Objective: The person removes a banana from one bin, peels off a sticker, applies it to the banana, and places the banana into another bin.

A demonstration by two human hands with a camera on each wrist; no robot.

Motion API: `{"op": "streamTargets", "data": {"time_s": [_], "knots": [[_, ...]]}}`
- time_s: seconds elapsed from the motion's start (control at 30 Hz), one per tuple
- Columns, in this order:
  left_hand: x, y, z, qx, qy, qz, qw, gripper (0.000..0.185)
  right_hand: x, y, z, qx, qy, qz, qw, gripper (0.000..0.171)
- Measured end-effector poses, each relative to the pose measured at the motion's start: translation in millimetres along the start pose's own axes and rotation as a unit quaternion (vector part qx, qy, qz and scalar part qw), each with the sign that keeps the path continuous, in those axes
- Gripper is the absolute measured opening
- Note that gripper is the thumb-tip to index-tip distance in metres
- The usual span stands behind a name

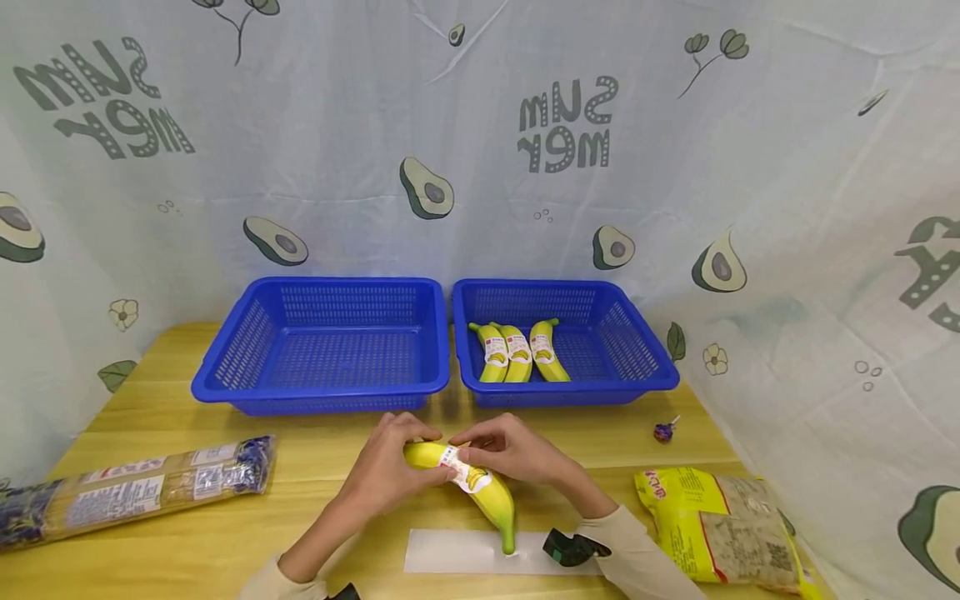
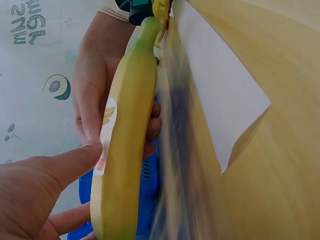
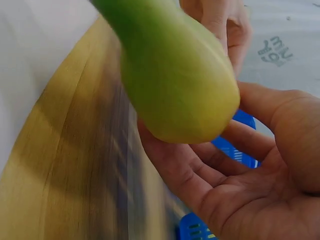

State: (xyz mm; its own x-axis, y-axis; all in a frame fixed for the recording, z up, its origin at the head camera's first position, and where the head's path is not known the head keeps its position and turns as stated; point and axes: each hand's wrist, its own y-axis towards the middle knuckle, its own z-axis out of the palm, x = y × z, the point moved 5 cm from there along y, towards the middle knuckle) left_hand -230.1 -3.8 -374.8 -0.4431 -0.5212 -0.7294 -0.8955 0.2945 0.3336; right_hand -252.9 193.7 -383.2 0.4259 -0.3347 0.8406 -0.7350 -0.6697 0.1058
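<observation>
Between both hands a yellow banana (image 1: 491, 500) with a greenish stem is held above the table, its stem pointing toward the person. A white label (image 1: 463, 471) with a banana picture wraps its middle. My left hand (image 1: 386, 467) grips the far end, the thumb lying at the label in the left wrist view. From the other side my right hand (image 1: 517, 450) holds the banana, thumb on the label and fingers curled beneath, as the right wrist view shows. Under the stem lies a white paper strip (image 1: 450, 552).
Two blue baskets stand at the back: the left basket (image 1: 322, 390) and the right basket (image 1: 570, 388), which holds three labelled bananas (image 1: 519, 354). A long noodle packet (image 1: 142, 492) lies at left. At right are a lollipop (image 1: 664, 431) and a yellow bag (image 1: 720, 525).
</observation>
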Motion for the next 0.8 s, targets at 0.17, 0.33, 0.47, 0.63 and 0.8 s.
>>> {"op": "streamTargets", "data": {"time_s": [0.17,0.33,0.47,0.63,0.8], "knots": [[0.2,1.4,-3.2,0.0,-0.02,0.009,0.9998,0.035,-1,-1,-2,0.019,0.014,0.002,1.0,0.03],[5.7,3.8,-1.3,0.007,-0.057,-0.003,0.9984,0.027,-1,-4,-2,0.034,0.029,0.01,0.999,0.032],[8.1,9.6,-3.7,-0.002,-0.088,-0.025,0.9958,0.021,-2,-7,-7,0.032,0.035,0.022,0.999,0.031],[6.0,17.3,-3.9,-0.004,-0.126,-0.03,0.9915,0.018,-3,-14,-14,0.034,0.035,0.04,0.998,0.03],[4.9,21.4,-1.3,0.034,-0.196,-0.057,0.9784,0.025,0,-18,-21,0.051,0.028,0.033,0.998,0.031]]}}
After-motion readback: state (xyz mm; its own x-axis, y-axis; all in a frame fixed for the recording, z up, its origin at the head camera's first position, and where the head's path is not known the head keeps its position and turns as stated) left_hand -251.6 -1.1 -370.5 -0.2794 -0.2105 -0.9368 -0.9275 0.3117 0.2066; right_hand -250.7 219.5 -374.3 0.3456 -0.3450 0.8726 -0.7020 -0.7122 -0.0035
